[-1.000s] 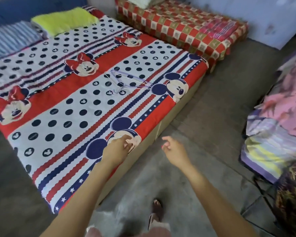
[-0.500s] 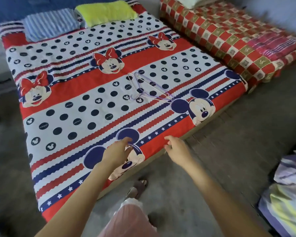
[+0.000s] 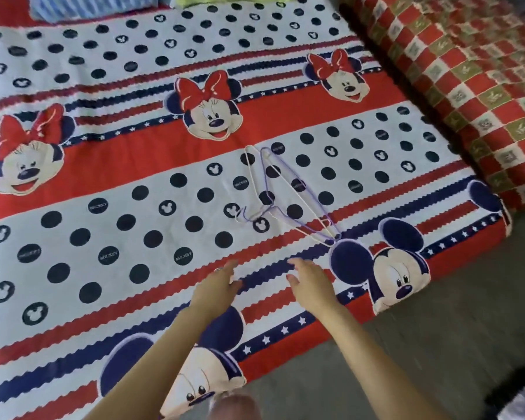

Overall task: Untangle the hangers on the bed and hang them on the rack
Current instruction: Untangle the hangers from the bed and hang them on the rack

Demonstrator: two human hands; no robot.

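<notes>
Both bare arms are reaching forward over the cartoon-mouse-print bed point(image 3: 73, 183); the left hand point(image 3: 217, 287) and right hand point(image 3: 311, 283) are hovering with fingers loosely spread, holding nothing, near the tangled purple and white wire hangers point(image 3: 281, 195) lying beyond them.

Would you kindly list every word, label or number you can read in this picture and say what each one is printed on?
"MICKEY": white letters inside some of the dark dots on the bed sheet, legible at and.
Other lettered dots, such as and, look like the same word but are too blurred to confirm.
The checked blanket shows only small motifs, no readable text.
</notes>
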